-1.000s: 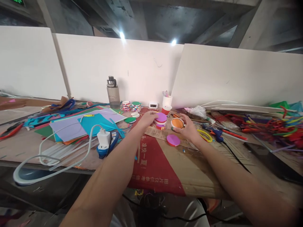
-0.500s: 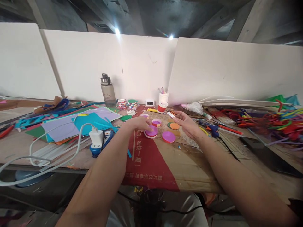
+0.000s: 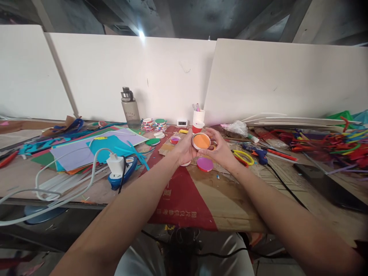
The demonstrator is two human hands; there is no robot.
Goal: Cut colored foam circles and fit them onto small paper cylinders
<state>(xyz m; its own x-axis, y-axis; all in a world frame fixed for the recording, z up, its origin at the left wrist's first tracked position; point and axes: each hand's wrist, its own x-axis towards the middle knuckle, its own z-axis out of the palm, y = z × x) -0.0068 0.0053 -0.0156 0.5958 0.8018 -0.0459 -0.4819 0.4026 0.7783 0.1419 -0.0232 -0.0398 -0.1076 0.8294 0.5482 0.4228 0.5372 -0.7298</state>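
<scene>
Both hands have drawn together since the earlier frame, where they were well apart. Fingers of the left hand [image 3: 184, 149] and right hand [image 3: 222, 151] now grasp the white-rimmed orange disc [image 3: 201, 141] from either side, holding it over the cardboard [image 3: 186, 191], its face tipped towards the camera. Nearer the person lies a purple disc [image 3: 205, 164]; a white rim [image 3: 185, 164], probably another disc, shows partly under the left hand. Beyond stands a red cup [image 3: 197, 129]. Farther right are a yellow loop [image 3: 249, 156] and glue gun [image 3: 260, 154]; farther left, paper sheets [image 3: 71, 155].
</scene>
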